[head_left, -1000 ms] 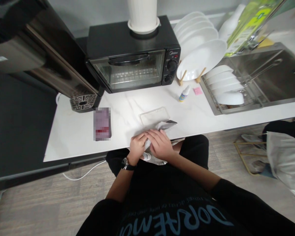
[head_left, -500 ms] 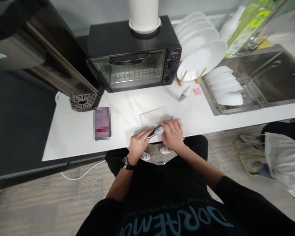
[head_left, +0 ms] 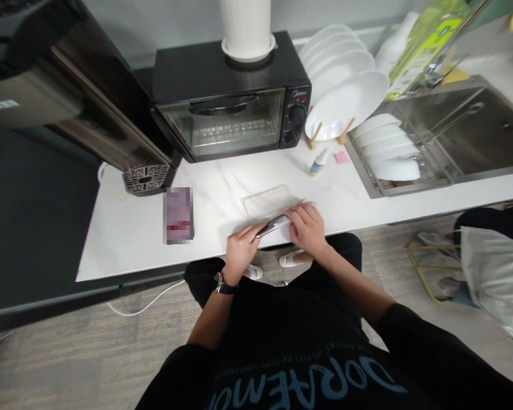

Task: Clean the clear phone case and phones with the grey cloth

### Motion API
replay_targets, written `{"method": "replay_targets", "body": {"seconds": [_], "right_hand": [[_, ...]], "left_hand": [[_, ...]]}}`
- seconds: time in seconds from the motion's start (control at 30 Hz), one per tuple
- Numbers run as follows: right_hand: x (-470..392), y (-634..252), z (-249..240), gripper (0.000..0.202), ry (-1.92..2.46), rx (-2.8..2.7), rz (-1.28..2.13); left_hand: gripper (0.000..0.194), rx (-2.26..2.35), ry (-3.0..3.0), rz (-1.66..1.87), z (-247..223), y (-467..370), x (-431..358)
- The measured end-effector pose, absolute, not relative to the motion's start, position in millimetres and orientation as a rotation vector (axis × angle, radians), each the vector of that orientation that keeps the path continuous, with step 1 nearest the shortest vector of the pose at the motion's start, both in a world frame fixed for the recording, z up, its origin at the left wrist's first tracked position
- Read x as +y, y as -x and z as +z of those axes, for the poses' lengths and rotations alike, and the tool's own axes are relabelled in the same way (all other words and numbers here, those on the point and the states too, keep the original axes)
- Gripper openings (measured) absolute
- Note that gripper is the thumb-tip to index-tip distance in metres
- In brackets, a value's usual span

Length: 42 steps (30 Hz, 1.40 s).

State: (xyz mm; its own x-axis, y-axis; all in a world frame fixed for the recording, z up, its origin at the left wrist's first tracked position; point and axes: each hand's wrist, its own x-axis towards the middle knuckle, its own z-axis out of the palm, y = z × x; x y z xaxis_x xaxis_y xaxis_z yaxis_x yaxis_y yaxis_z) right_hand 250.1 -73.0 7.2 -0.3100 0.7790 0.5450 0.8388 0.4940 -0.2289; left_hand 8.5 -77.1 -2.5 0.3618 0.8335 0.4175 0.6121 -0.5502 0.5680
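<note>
Close to the counter's front edge, my left hand (head_left: 241, 247) is closed around one end of a slim, dark phone (head_left: 267, 229) with a shiny edge. My right hand (head_left: 306, 228) has its fingers bent over the phone's other end. Something thin and white, like a tissue or wipe (head_left: 284, 221), shows beneath those fingers, though most of it is hidden. Just behind both hands, a clear, shallow phone case (head_left: 265, 201) lies flat on the white counter (head_left: 214, 199).
A phone-sized blurred item (head_left: 178, 216) lies left, by the drinks machine (head_left: 147, 178). Behind are a toaster oven (head_left: 235, 108) and racked plates (head_left: 346, 102). A small spray bottle (head_left: 318, 162) and pink notes (head_left: 341, 158) stand before the sink (head_left: 470, 154). A person's clothed leg (head_left: 496, 273) is at right.
My right hand has slid slightly to the right along the phone, showing more of its surface. My left hand keeps its hold, and the view has shifted a little.
</note>
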Motion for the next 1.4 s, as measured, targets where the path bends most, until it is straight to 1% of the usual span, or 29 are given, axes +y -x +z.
{"method": "replay_targets", "body": {"seconds": [0.07, 0.2, 0.3, 0.37, 0.43, 0.5, 0.6, 0.73, 0.83, 0.9, 1.0, 1.07, 1.2, 1.33, 1.4], "right_hand": [[-73.9, -244.2, 12.3, 0.038, 1.367, -2.108, -0.122], [-89.9, -190.8, 13.1, 0.040, 1.293, -2.223, -0.085], [-97.5, -161.6, 6.8, 0.047, 1.193, -2.307, -0.075], [-93.9, -165.3, 4.0, 0.048, 1.160, -2.337, -0.094], [-84.7, -186.0, 4.5, 0.045, 1.180, -2.331, -0.127], [-74.1, -213.2, 8.3, 0.038, 1.273, -2.263, -0.172], [-65.0, -239.1, 16.9, 0.029, 1.381, -2.201, -0.213], [-71.9, -217.0, 22.1, 0.026, 1.391, -2.224, -0.183], [-82.4, -180.9, 18.8, 0.029, 1.281, -2.284, -0.158], [-84.7, -167.8, 16.0, 0.034, 1.221, -2.301, -0.159], [-76.9, -180.2, 14.7, 0.032, 1.189, -2.321, -0.185], [-67.0, -204.3, 15.8, 0.030, 1.261, -2.294, -0.187], [-54.0, -242.8, 20.9, 0.026, 1.423, -2.180, -0.163], [-62.2, -222.7, 24.1, 0.025, 1.396, -2.197, -0.131], [-70.2, -197.7, 23.6, 0.023, 1.339, -2.251, -0.120]], "left_hand": [[0.025, 1.272, -2.307, 1.001, -3.4, -8.7, -76.6], [0.018, 1.379, -2.345, 1.006, -14.4, -6.5, -74.2], [0.022, 1.447, -2.369, 0.991, -21.4, -4.4, -72.5], [0.023, 1.461, -2.374, 0.974, -20.2, -4.3, -72.3], [0.020, 1.441, -2.354, 0.977, -14.2, -5.7, -73.1], [0.018, 1.376, -2.307, 1.008, -6.1, -8.2, -74.3], [0.020, 1.288, -2.249, 1.063, 2.9, -11.5, -75.3], [0.019, 1.371, -2.263, 1.054, 0.7, -11.3, -74.0], [0.031, 1.490, -2.339, 0.965, -6.3, -8.1, -71.7], [0.035, 1.530, -2.375, 0.917, -8.9, -6.6, -70.5], [0.032, 1.509, -2.340, 0.966, -6.5, -7.8, -70.4], [0.028, 1.452, -2.277, 1.031, -1.8, -10.3, -71.4], [0.029, 1.388, -2.182, 1.085, 6.6, -14.7, -73.0], [0.029, 1.448, -2.188, 1.088, 5.3, -14.1, -71.4], [0.036, 1.498, -2.236, 1.048, 1.8, -12.2, -69.6]]}}
